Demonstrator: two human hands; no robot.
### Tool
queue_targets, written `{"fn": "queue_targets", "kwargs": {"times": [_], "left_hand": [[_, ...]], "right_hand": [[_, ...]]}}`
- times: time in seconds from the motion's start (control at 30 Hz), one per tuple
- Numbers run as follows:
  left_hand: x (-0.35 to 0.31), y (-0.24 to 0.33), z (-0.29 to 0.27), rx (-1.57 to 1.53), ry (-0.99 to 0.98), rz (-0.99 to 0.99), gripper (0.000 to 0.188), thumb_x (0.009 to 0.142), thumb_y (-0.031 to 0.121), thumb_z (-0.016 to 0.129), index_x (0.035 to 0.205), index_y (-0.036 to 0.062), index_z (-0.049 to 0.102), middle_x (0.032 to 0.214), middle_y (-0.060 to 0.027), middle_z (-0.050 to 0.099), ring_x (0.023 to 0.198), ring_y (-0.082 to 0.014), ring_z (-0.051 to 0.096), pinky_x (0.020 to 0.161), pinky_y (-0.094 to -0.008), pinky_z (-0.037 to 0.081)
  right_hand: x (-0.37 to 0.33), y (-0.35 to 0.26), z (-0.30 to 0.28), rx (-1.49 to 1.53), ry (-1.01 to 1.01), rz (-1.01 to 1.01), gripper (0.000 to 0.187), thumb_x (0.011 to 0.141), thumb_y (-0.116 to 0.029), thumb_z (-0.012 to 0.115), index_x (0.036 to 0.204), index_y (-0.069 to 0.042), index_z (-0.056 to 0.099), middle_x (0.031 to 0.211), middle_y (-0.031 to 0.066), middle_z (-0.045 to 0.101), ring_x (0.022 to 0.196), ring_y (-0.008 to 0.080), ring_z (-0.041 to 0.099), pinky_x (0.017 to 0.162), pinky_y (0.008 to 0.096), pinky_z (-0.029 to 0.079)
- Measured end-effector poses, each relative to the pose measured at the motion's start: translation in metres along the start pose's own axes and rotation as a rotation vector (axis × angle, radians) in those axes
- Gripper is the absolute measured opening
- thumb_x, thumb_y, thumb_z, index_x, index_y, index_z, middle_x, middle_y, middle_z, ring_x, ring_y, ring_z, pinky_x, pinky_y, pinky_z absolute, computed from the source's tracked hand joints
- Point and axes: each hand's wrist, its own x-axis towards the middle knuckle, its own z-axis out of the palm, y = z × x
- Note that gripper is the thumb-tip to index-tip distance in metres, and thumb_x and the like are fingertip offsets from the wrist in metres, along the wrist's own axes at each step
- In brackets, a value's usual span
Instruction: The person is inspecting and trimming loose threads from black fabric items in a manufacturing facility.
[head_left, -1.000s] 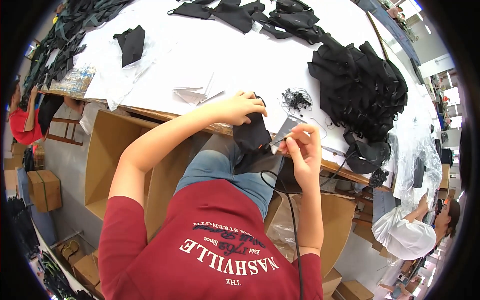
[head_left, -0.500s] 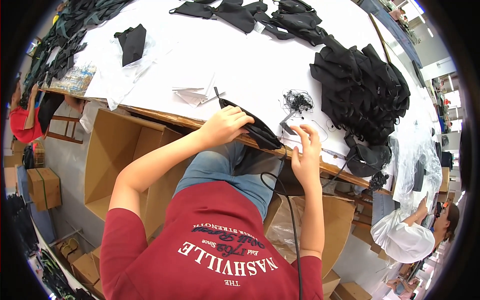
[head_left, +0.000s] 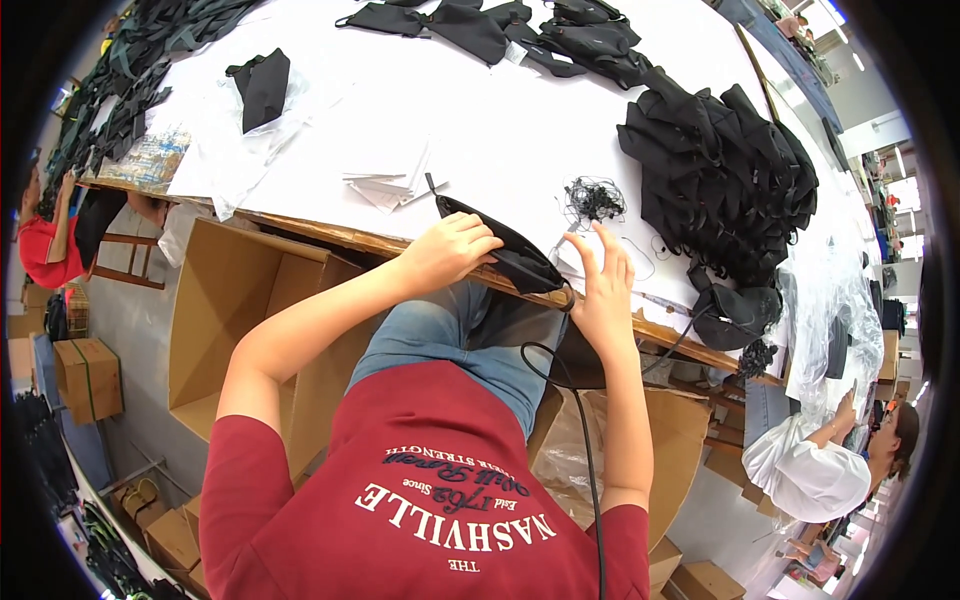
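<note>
Slim black fabric pouch (head_left: 522, 264) is clamped by left hand (head_left: 450, 248), right end newly reached by spread-fingered right hand (head_left: 604, 298), thumb grip untellable, two-handed handling thus allowed.

the pouch (head_left: 528, 264) at the near edge (head_left: 350, 238) of the smooth tabletop (head_left: 490, 120) looks matt cloth; that edge is rough wood; the crinkled plastic bag (head_left: 236, 172) looks glossy, the carton (head_left: 222, 330) matt cardboard.

White table (head_left: 500, 130) with black pouches (head_left: 468, 33) (a heap (head_left: 720, 185) at right), papers (head_left: 395, 187), thin cords (head_left: 596, 200)
</note>
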Motion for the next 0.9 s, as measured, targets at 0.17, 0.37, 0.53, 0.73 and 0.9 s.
{"fn": "queue_targets", "kwargs": {"times": [0.17,0.37,0.53,0.73,0.9], "left_hand": [[-0.001,-0.002,0.001,0.057,-0.018,0.045,0.027,0.069,0.009,0.069,0.093,0.0027,0.061,0.086,-0.0075,0.059,0.082,-0.0228,0.057,0.075,-0.0334,0.047],[0.0,-0.004,0.003,-0.008,0.03,-0.024,0.018,0.074,0.013,0.067,0.087,0.0035,0.059,0.079,-0.0062,0.058,0.078,-0.0214,0.057,0.072,-0.0311,0.045],[0.005,-0.006,0.002,0.002,0.051,0.02,0.016,0.075,0.014,0.067,0.084,0.004,0.058,0.077,-0.0061,0.059,0.076,-0.021,0.058,0.071,-0.0315,0.046],[0.006,-0.007,0.004,-0.02,0.034,-0.007,0.014,0.075,0.013,0.066,0.081,0.0043,0.057,0.073,-0.0067,0.058,0.072,-0.0224,0.058,0.068,-0.0317,0.046],[0.005,-0.008,0.003,-0.042,0.014,-0.054,0.018,0.069,0.009,0.07,0.082,0.004,0.058,0.071,-0.0076,0.058,0.07,-0.0244,0.059,0.065,-0.033,0.047]], "right_hand": [[0.006,0.012,0.006,-0.077,0.111,-0.019,0.049,0.065,-0.003,0.069,0.11,-0.01,0.051,0.123,0.0096,0.047,0.121,0.0266,0.041,0.105,0.0406,0.024],[-0.001,0.031,0.022,0.015,0.18,0.008,0.037,0.066,-0.006,0.069,0.1,-0.01,0.056,0.1,0.0091,0.059,0.11,0.0249,0.05,0.101,0.0394,0.029],[-0.005,0.028,0.012,0.102,0.105,0.025,0.014,0.07,-0.005,0.067,0.082,-0.007,0.061,0.088,0.0057,0.06,0.091,0.0254,0.056,0.084,0.0349,0.04],[-0.017,0.044,0.017,0.986,0.047,0.378,0.01,0.086,-0.009,0.061,0.091,-0.004,0.055,0.078,0.0042,0.062,0.066,0.0141,0.059,0.059,0.0247,0.047],[-0.029,0.046,-0.013,1.429,0.117,0.636,0.015,0.088,-0.008,0.057,0.1,-0.006,0.047,0.08,0.0059,0.061,0.068,0.0124,0.061,0.06,0.0255,0.052]]}}
